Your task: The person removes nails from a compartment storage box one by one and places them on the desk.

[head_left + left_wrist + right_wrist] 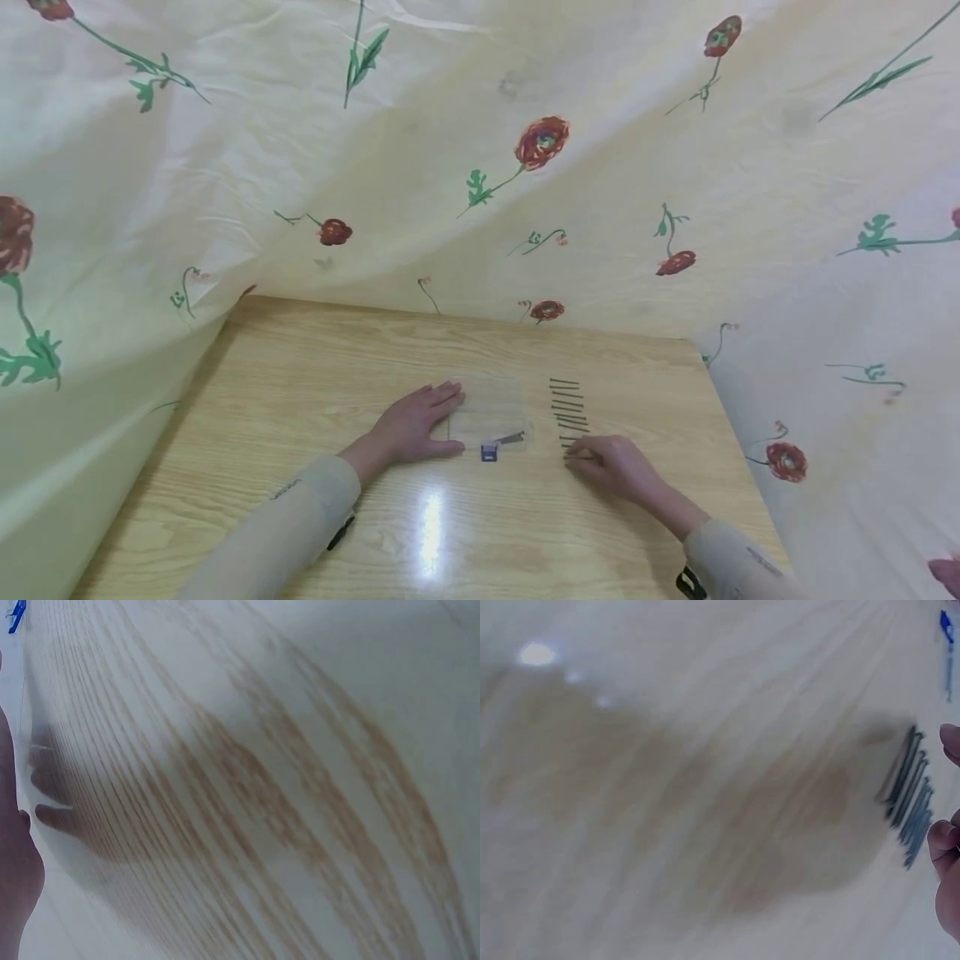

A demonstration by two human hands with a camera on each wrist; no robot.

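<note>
My left hand [416, 423] rests with spread, straight fingers on the left side of a clear plastic case [491, 404]. The case lies flat and has a blue piece [489, 452] at its front edge. A few dark nails [513, 437] show near its front right corner. To its right, several dark nails [567, 405] lie side by side in a column. My right hand [611, 467] is at the near end of this column, its fingertips low by the last nails. In the right wrist view, its thumb [943, 838] and a finger stand apart beside the nails [909, 796].
The light wood-grain table [300, 358] lies under both hands and reflects a bright light in front of the case. A cream cloth with red flowers [420, 167] hangs behind the table and along both sides.
</note>
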